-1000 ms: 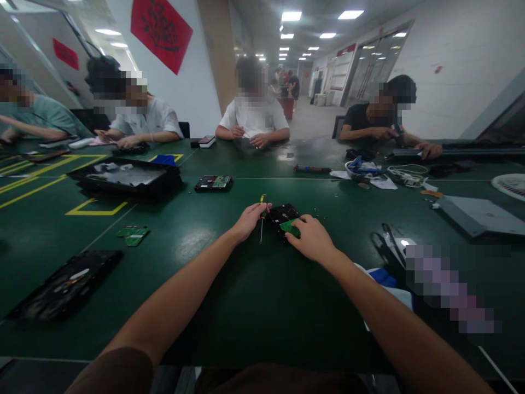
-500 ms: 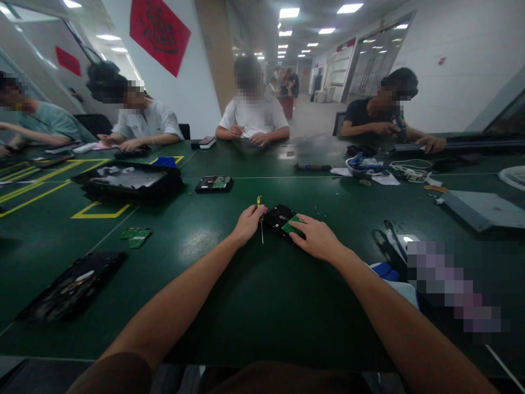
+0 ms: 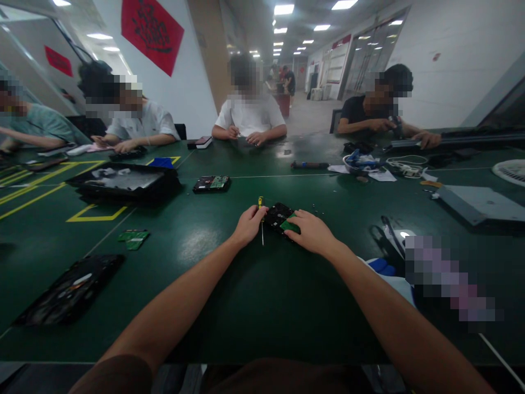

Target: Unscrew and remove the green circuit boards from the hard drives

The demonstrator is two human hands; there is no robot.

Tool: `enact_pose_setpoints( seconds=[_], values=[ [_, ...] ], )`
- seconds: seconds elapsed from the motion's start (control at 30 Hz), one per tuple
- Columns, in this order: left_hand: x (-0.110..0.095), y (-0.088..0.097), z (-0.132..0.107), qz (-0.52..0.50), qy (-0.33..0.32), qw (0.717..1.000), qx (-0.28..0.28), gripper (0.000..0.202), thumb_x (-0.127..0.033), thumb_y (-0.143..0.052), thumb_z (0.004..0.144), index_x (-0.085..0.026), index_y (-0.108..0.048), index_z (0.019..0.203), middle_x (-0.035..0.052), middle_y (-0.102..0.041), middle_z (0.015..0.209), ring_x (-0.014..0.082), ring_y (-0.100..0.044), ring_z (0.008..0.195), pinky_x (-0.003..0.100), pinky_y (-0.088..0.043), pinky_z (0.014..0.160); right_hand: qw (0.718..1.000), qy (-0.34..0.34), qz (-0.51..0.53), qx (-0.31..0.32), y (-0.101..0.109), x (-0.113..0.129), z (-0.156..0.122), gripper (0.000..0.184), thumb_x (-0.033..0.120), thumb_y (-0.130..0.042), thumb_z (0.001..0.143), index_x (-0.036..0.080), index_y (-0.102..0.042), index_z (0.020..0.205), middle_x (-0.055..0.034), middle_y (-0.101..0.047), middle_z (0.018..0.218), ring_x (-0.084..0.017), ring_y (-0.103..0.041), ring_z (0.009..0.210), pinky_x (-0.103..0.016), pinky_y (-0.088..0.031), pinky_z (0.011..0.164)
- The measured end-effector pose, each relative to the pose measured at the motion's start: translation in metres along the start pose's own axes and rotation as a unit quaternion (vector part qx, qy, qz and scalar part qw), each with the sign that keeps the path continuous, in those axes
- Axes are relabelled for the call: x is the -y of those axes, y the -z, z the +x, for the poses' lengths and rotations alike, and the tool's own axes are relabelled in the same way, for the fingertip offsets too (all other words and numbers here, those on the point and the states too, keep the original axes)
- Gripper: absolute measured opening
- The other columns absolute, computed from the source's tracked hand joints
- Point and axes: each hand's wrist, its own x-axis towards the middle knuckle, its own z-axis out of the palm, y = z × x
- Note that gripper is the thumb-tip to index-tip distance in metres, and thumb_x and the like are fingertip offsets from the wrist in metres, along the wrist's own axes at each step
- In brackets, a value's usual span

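Observation:
A screwdriver (image 3: 261, 203) with a yellow handle is gripped in my left hand (image 3: 248, 225), its thin shaft pointing down toward me. The fingertips of that hand are at the left edge of a black hard drive (image 3: 275, 214). My right hand (image 3: 310, 232) holds the drive's right side, its fingers over a green circuit board (image 3: 289, 224) that they partly cover. Several small screws (image 3: 315, 210) lie on the table just beyond the right hand.
Left on the green table (image 3: 229, 306) are a loose circuit board (image 3: 133, 238), an opened black casing (image 3: 69, 290), another hard drive (image 3: 211, 184) and a black tray (image 3: 123, 183). A grey metal case (image 3: 479, 205) lies right. Several people sit across the table.
The view has turned slightly, so the table things sit a little further left and higher. Both hands keep their hold, and the right fingers have shifted slightly on the circuit board.

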Motion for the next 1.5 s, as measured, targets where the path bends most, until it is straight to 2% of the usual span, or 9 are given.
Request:
enact_pose_setpoints(
  seconds=[0.23, 0.4, 0.6, 0.83, 1.0, 1.23, 1.5],
  values=[
    [0.001, 0.0, -0.001, -0.01, -0.004, 1.0, -0.001, 0.037, -0.053, -0.05, 0.097, -0.02, -0.067, 0.097, 0.0084, -0.074, 0.116, 0.0252, -0.067, 0.108, 0.038, -0.049, 0.098, 1.0, 0.001, -0.005, 0.02, 0.005, 0.003, 0.002, 0.036, 0.044, -0.058, 0.098, 0.022, -0.073, 0.122, -0.0137, -0.068, 0.132, -0.034, -0.065, 0.12, -0.055, -0.054, 0.1],
    [0.003, 0.0, -0.001, -0.002, -0.011, 1.0, -0.001, 0.039, -0.054, -0.05, 0.098, -0.019, -0.069, 0.1, 0.0077, -0.074, 0.113, 0.0245, -0.067, 0.103, 0.037, -0.049, 0.095, 1.0, 0.003, -0.002, 0.02, 0.005, 0.003, 0.001, 0.034, 0.042, -0.059, 0.097, 0.023, -0.072, 0.122, -0.0132, -0.068, 0.132, -0.035, -0.062, 0.125, -0.055, -0.051, 0.104],
    [0.003, -0.001, 0.0, 0.014, -0.016, 1.0, -0.007, 0.039, -0.051, -0.049, 0.098, -0.018, -0.07, 0.103, 0.0078, -0.074, 0.11, 0.0243, -0.067, 0.105, 0.036, -0.049, 0.095, 0.997, 0.028, -0.069, 0.019, 0.003, 0.001, -0.002, 0.043, 0.046, -0.048, 0.102, 0.019, -0.068, 0.129, -0.0145, -0.065, 0.138, -0.034, -0.06, 0.13, -0.053, -0.052, 0.105],
    [-0.005, 0.001, -0.004, 0.015, -0.011, 1.0, 0.001, 0.04, -0.051, -0.049, 0.099, -0.018, -0.07, 0.105, 0.0075, -0.074, 0.112, 0.0238, -0.067, 0.105, 0.036, -0.05, 0.093, 0.998, 0.018, -0.058, 0.002, 0.002, -0.002, -0.006, 0.044, 0.05, -0.046, 0.103, 0.021, -0.068, 0.127, -0.0124, -0.064, 0.14, -0.032, -0.061, 0.128, -0.052, -0.056, 0.1],
    [-0.002, 0.001, -0.003, 0.017, -0.016, 1.0, -0.002, 0.04, -0.052, -0.049, 0.098, -0.018, -0.07, 0.104, 0.0077, -0.074, 0.111, 0.0244, -0.067, 0.105, 0.037, -0.05, 0.092, 0.999, 0.03, -0.044, 0.002, 0.001, -0.008, -0.009, 0.046, 0.052, -0.046, 0.103, 0.023, -0.068, 0.129, -0.0114, -0.061, 0.144, -0.031, -0.057, 0.134, -0.052, -0.051, 0.108],
    [-0.001, 0.001, -0.003, 0.01, -0.015, 1.0, 0.001, 0.039, -0.05, -0.049, 0.099, -0.018, -0.07, 0.106, 0.0075, -0.074, 0.112, 0.0237, -0.067, 0.105, 0.036, -0.05, 0.093, 0.998, 0.037, 0.002, 0.042, 0.003, -0.023, -0.014, 0.053, 0.051, -0.051, 0.1, 0.025, -0.057, 0.145, -0.0086, -0.047, 0.158, -0.031, -0.042, 0.148, -0.055, -0.038, 0.121],
    [0.002, 0.001, -0.001, -0.009, -0.009, 1.0, -0.025, 0.037, -0.051, -0.052, 0.097, -0.018, -0.071, 0.097, 0.0072, -0.074, 0.108, 0.0232, -0.067, 0.102, 0.035, -0.049, 0.091, 0.998, 0.037, 0.006, 0.052, 0.001, -0.02, -0.014, 0.054, 0.049, -0.049, 0.1, 0.024, -0.055, 0.147, -0.0093, -0.044, 0.16, -0.031, -0.039, 0.15, -0.055, -0.035, 0.122]
  ],
)
